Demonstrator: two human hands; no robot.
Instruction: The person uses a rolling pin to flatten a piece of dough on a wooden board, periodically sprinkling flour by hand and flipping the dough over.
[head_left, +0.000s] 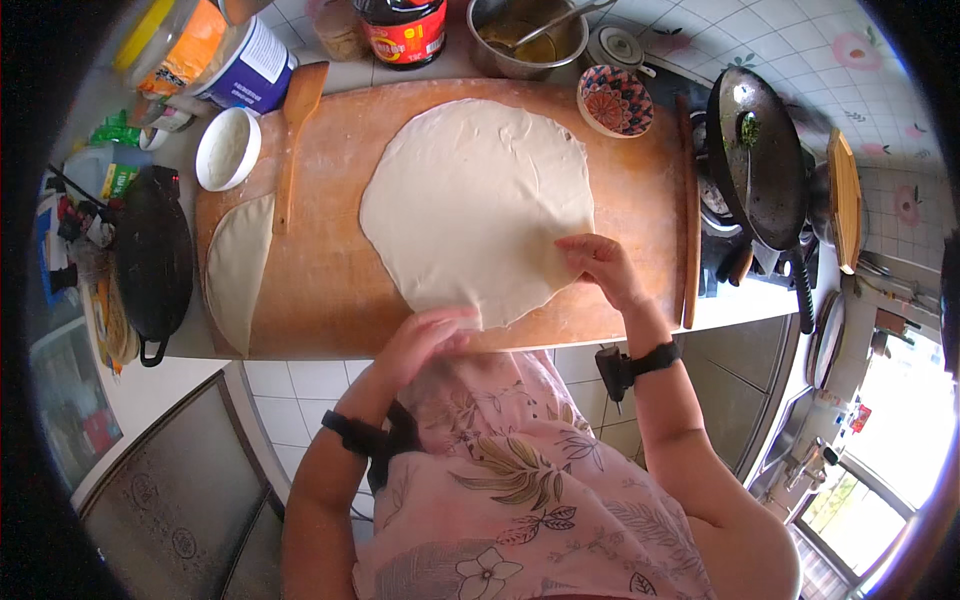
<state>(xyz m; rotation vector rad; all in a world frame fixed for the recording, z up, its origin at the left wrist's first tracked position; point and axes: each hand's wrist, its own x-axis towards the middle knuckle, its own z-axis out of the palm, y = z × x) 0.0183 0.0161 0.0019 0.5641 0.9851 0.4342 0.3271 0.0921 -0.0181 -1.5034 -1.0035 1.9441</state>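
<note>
A large, thin, round sheet of dough (472, 195) lies on a wooden pastry board (322, 292). Its surface carries a few wrinkles towards the upper right. My right hand (604, 271) pinches its lower right edge between thumb and fingers. At the edge nearest me, my left hand (427, 337) has its fingers over the dough and the thumb below, slightly blurred. A folded half-round of dough (240, 274) rests at the board's left end. Beside it lies a wooden spatula (294, 142).
A white bowl (229, 150) and a patterned bowl (615, 101) stand at the board's far corners. Behind are a metal pot (529, 67) with a ladle and a dark bottle (401, 34). A wok (761, 161) sits right, a black pan (154, 255) left. A rolling pin (686, 217) lies along the right end.
</note>
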